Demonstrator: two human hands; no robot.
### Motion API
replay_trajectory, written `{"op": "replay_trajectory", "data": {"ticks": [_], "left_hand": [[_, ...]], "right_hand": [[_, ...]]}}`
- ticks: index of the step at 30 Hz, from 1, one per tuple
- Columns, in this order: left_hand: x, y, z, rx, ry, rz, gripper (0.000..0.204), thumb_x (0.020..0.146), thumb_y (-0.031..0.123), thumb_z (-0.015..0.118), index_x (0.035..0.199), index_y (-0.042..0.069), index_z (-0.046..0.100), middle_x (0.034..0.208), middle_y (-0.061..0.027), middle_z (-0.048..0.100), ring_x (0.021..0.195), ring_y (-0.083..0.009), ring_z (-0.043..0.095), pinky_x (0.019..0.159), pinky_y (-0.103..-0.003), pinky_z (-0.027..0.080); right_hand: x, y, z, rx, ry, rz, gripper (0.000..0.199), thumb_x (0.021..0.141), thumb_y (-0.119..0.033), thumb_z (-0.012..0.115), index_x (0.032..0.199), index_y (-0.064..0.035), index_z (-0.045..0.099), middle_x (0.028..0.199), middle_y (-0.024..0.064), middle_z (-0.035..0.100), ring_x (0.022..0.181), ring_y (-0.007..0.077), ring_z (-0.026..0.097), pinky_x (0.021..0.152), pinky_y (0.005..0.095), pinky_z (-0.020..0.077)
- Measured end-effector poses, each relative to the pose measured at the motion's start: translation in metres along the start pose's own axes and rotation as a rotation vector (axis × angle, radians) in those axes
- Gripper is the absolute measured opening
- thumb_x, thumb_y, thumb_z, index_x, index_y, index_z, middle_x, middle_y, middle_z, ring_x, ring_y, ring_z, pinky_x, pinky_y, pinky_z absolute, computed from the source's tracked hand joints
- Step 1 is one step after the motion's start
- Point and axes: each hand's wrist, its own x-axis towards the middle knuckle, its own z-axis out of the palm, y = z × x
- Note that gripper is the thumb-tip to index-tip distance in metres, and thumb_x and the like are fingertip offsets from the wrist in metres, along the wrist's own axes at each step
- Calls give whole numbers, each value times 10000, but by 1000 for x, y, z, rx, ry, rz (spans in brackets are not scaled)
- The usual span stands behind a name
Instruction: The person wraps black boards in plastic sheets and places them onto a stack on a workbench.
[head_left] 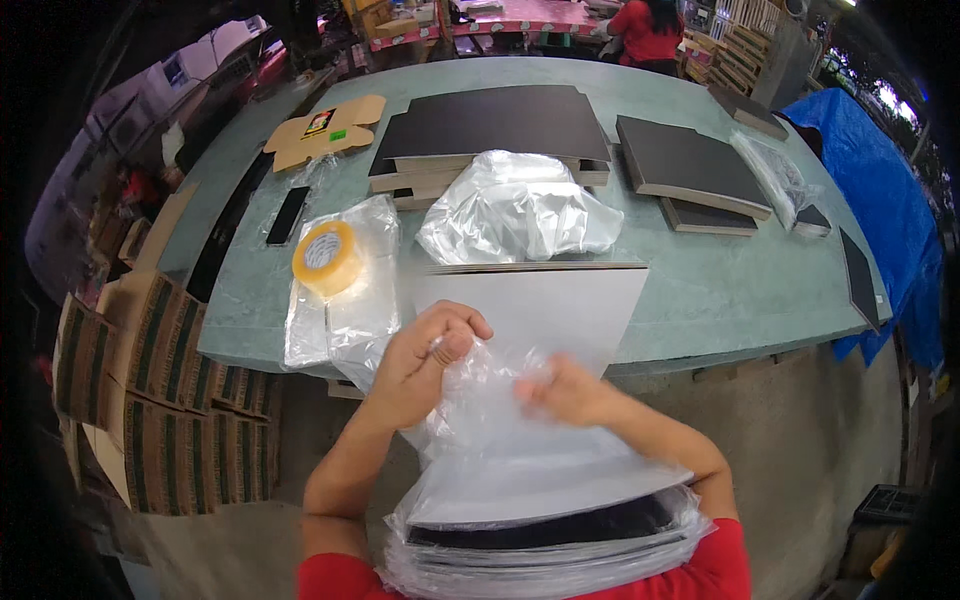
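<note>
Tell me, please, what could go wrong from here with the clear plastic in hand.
The clear plastic, crumpled and thin-looking in the left hand, might tear if pulled. The yellow tape roll sits on shiny plastic bags near that hand, so a swinging arm could knock it.

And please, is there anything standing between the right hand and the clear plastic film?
Nothing visible does: the right hand, blurred, is at the right edge of the clear plastic film; whether it touches, I cannot tell. The left hand grips the film's left side. The pale board lies beneath, not between.
</note>
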Motion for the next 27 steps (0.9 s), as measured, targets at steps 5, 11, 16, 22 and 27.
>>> {"op": "replay_trajectory", "data": {"ticks": [5,11,16,22,27], "left_hand": [[-11,-7,-14,-345,-303,-215,262,827,251,504,819,-9,536,720,-34,532,679,-128,498,609,-249,400],[1,16,-26,-198,-559,-110,171,740,169,576,748,-1,593,728,-77,573,699,-193,558,636,-280,441],[-24,27,12,736,-949,37,122,702,103,564,787,16,562,781,-105,571,761,-283,561,616,-355,465],[11,6,-24,1038,-425,399,170,705,142,529,820,19,513,913,-80,534,837,-231,540,579,-327,468],[-38,21,6,766,-1352,-125,245,731,286,518,730,41,526,774,-131,550,713,-283,557,569,-368,456]], "right_hand": [[-6,-20,-8,-39,-230,-204,328,813,-306,526,857,17,564,749,89,595,684,182,568,665,329,452],[-13,9,-12,-278,-838,168,384,827,-361,477,796,14,549,677,132,565,619,215,563,603,357,442],[-35,-25,-39,-1500,-306,203,246,780,-209,465,725,10,561,659,171,562,653,287,560,634,370,429],[-57,-67,1,-1187,-517,-166,191,717,-167,476,656,-25,588,663,173,570,694,320,579,654,384,440],[-51,-47,-53,-2005,-66,138,242,697,-166,504,881,-65,624,1067,139,533,1056,242,467,874,465,338]]}}
